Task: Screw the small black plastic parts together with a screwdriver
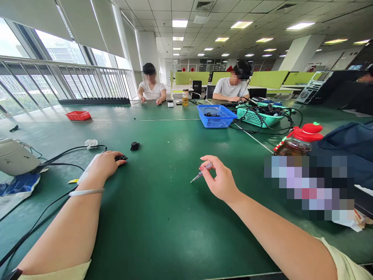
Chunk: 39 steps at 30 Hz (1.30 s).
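Note:
My left hand (105, 165) rests on the green table (163, 217) with its fingers closed over a small black part (121, 158), and a thin bracelet circles the wrist. My right hand (220, 179) hovers just above the table, pinching a small screwdriver (201, 173) whose metal tip points down and left. A second small black part (135, 146) lies alone on the table beyond my left hand. The two hands are well apart.
A blue basket (216, 116) and a teal basket (256, 116) full of cables stand mid-table; a red tray (78, 115) sits far left. A red-lidded bottle (300, 140) and dark bag (346, 151) are right. Black cables (67, 152) and a white device (14, 157) lie left. Two people sit opposite.

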Each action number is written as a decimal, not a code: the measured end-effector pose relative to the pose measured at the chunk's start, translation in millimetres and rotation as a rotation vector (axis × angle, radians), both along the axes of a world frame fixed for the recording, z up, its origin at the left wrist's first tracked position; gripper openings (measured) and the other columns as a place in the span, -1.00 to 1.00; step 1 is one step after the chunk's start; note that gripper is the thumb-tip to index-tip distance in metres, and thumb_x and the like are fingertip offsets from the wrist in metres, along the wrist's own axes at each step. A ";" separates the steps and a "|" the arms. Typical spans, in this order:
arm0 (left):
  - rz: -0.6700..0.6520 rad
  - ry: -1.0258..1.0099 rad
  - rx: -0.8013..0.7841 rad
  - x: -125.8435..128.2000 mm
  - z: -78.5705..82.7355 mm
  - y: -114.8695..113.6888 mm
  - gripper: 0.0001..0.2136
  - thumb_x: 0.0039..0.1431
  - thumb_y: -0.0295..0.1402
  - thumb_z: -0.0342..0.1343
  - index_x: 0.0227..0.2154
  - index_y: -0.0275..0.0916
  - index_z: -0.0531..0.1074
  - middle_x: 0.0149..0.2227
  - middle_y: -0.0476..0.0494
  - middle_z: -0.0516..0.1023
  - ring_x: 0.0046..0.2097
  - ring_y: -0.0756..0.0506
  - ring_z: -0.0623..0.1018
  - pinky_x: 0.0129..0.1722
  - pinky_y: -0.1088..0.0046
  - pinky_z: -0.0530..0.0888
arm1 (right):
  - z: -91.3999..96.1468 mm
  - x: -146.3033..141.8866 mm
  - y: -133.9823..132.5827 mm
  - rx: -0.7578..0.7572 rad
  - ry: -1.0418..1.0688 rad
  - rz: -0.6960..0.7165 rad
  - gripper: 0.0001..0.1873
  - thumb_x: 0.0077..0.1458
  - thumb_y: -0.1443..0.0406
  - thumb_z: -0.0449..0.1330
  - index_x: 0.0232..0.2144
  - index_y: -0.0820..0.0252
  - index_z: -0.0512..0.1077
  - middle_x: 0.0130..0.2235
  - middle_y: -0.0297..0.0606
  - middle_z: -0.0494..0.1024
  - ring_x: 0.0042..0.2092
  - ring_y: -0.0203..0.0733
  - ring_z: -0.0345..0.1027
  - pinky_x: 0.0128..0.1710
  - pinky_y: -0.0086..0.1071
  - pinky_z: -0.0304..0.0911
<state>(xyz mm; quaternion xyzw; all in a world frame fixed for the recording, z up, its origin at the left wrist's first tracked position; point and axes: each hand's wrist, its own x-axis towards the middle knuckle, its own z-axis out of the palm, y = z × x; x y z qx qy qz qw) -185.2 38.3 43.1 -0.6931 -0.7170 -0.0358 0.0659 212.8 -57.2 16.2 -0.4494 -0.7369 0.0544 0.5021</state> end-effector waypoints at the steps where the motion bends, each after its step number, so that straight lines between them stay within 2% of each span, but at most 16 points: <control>1: 0.002 0.001 0.000 0.8 0.6 -0.4 -0.59 0.21 -0.07 0.00 -0.01 -0.16 0.51 -0.02 -0.26 0.57 -0.03 -0.27 0.53 -0.11 0.30 0.43 | -0.3 0.1 0.1 0.000 0.001 0.002 -0.76 0.18 0.33 0.09 -0.07 0.05 0.32 -0.34 -0.34 0.57 -0.32 -0.20 0.49 -0.23 -0.29 0.43; 9: 0.024 0.029 -0.044 1.8 2.2 -1.3 -0.56 0.18 -0.08 0.04 0.04 -0.16 0.48 -0.06 -0.27 0.58 -0.06 -0.28 0.54 -0.14 0.30 0.42 | -1.4 0.1 0.7 -0.006 0.006 0.004 -0.77 0.19 0.33 0.09 -0.08 0.05 0.32 -0.34 -0.34 0.57 -0.32 -0.21 0.50 -0.25 -0.30 0.43; 19: 0.010 0.020 -0.053 0.5 -1.1 0.8 -0.56 0.22 -0.11 -0.02 0.05 -0.21 0.47 0.02 -0.30 0.54 -0.01 -0.29 0.51 -0.11 0.29 0.39 | 0.8 0.1 0.0 0.006 -0.001 0.001 -0.76 0.18 0.35 0.09 -0.08 0.05 0.32 -0.36 -0.35 0.56 -0.32 -0.21 0.49 -0.21 -0.29 0.42; 23: 0.011 0.074 -0.075 5.7 1.2 -3.4 -0.48 0.19 -0.08 0.04 0.15 -0.24 0.38 0.01 -0.30 0.54 0.03 -0.30 0.48 -0.08 0.30 0.38 | 0.3 -0.2 0.2 0.005 0.003 0.008 -0.76 0.18 0.35 0.09 -0.08 0.06 0.32 -0.35 -0.34 0.56 -0.32 -0.21 0.49 -0.22 -0.30 0.43; 26: 0.025 0.049 -0.085 10.1 5.7 -7.8 -0.43 0.24 -0.02 -0.04 0.19 -0.28 0.32 0.02 -0.30 0.53 0.03 -0.31 0.47 -0.05 0.26 0.37 | -0.4 0.1 0.5 0.000 0.003 0.012 -0.76 0.19 0.34 0.09 -0.08 0.06 0.31 -0.35 -0.34 0.56 -0.32 -0.21 0.49 -0.21 -0.28 0.43; 30: 0.030 0.050 -0.086 16.7 11.0 -11.6 -0.52 0.29 -0.18 -0.08 0.18 -0.30 0.31 0.02 -0.31 0.53 0.02 -0.31 0.48 -0.06 0.24 0.37 | -0.4 0.4 0.5 0.015 -0.001 0.019 -0.76 0.19 0.35 0.08 -0.08 0.05 0.30 -0.35 -0.35 0.56 -0.33 -0.21 0.50 -0.23 -0.28 0.43; 32: 0.011 0.059 -0.037 28.3 12.8 -14.3 -0.55 0.29 -0.22 -0.06 0.17 -0.29 0.33 0.00 -0.31 0.54 0.01 -0.30 0.49 -0.07 0.25 0.38 | -0.2 -0.1 0.5 0.036 -0.013 0.027 -0.75 0.19 0.36 0.08 -0.07 0.04 0.29 -0.36 -0.36 0.56 -0.34 -0.22 0.50 -0.25 -0.30 0.43; 34: -0.047 0.035 0.067 51.0 14.0 -19.9 -0.57 0.28 -0.21 -0.02 0.14 -0.29 0.35 0.00 -0.33 0.54 0.01 -0.31 0.50 -0.08 0.24 0.40 | 0.1 -1.1 0.5 0.067 -0.030 0.041 -0.74 0.19 0.37 0.09 -0.07 0.04 0.28 -0.37 -0.36 0.55 -0.36 -0.24 0.49 -0.27 -0.32 0.43; 36: -0.192 -0.005 0.154 84.4 14.1 -29.9 -0.60 0.28 -0.24 0.00 0.13 -0.27 0.35 0.00 -0.32 0.53 0.01 -0.31 0.50 -0.06 0.23 0.40 | 0.2 -2.0 0.6 0.112 -0.038 0.061 -0.72 0.19 0.38 0.09 -0.04 0.05 0.26 -0.38 -0.37 0.54 -0.38 -0.26 0.48 -0.29 -0.34 0.44; 39: -0.435 -0.089 0.175 140.8 9.8 -51.5 -0.65 0.27 -0.32 0.04 0.10 -0.23 0.34 -0.05 -0.26 0.55 -0.02 -0.26 0.51 -0.03 0.23 0.40 | 1.1 -2.0 0.0 0.197 -0.006 0.070 -0.67 0.20 0.37 0.12 0.00 0.06 0.22 -0.39 -0.39 0.53 -0.40 -0.28 0.47 -0.31 -0.36 0.44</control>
